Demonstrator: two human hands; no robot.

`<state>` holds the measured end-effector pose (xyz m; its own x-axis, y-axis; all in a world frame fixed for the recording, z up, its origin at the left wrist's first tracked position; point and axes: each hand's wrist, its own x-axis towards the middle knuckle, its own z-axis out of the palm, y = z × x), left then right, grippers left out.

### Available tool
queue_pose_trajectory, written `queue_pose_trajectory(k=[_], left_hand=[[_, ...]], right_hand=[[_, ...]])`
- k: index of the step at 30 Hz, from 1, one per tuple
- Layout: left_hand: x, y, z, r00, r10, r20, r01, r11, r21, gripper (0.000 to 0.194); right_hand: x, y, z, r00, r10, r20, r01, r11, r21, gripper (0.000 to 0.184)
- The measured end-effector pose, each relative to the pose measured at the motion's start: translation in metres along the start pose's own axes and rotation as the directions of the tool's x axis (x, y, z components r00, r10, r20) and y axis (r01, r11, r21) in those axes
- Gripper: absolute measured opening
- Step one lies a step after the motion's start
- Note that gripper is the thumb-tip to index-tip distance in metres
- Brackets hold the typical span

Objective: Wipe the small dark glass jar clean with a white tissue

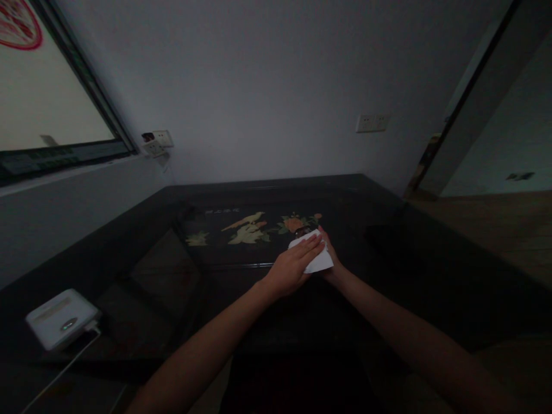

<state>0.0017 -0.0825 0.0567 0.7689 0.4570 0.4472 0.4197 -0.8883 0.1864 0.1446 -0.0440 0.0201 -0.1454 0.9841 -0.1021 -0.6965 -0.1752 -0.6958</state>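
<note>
My left hand (297, 261) lies over a piece of white paper or tissue (319, 263), its fingers straight, close together and pressed on it. On the far side of the paper, my right hand (331, 253) supports it from beneath and from the right, thumb side up; most of its fingers are hidden. A small dark brown thing (302, 231) peeks out past the paper's upper edge, too dim to name. Both hands are just above a dark glossy table (276, 316), near its painted bird (248, 221) and flower (292, 223) picture.
On the table's left stands a white box-shaped device (64, 319) with a white cable (62, 371) running off the near edge. Wall sockets (373, 123) are behind the table, with another socket and plug (156, 144) by the window. A doorway is at the right.
</note>
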Motion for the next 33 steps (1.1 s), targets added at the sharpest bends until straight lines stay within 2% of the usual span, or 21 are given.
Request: queue_pose_trajectory(k=[2,5,11,17,24,30,33], left_hand=[[0.000,0.000,-0.001,0.999,-0.029,-0.022,0.029,1.000,-0.001,0.061],[-0.001,-0.001,-0.001,0.997,-0.062,-0.051,0.062,0.998,0.011,0.060],[-0.002,-0.005,-0.001,0.987,-0.103,-0.124,0.111,0.992,0.058,0.050],[-0.001,-0.011,0.003,0.984,-0.165,-0.072,0.173,0.978,0.115,0.057],[-0.002,-0.020,0.008,0.981,-0.188,-0.039,0.191,0.977,0.098,0.064],[-0.001,-0.024,0.007,0.956,-0.293,-0.011,0.292,0.950,0.107,0.062],[-0.001,-0.024,0.003,0.935,-0.355,-0.007,0.353,0.929,0.110,0.058]], right_hand=[[-0.001,-0.002,0.003,0.998,0.035,-0.057,-0.033,0.999,0.020,0.036],[-0.001,-0.005,0.007,0.993,0.011,-0.115,-0.007,0.999,0.033,0.032],[0.000,-0.007,0.010,0.995,-0.046,-0.086,0.047,0.999,0.016,0.035],[0.000,-0.006,0.011,0.993,-0.024,-0.115,0.030,0.999,0.044,0.034],[0.002,0.007,0.007,0.998,0.000,-0.063,0.001,1.000,0.008,0.028],[0.000,0.010,0.007,0.986,0.124,-0.110,-0.128,0.991,-0.036,0.032],[-0.002,0.011,0.010,0.987,0.128,-0.093,-0.136,0.987,-0.090,0.029]])
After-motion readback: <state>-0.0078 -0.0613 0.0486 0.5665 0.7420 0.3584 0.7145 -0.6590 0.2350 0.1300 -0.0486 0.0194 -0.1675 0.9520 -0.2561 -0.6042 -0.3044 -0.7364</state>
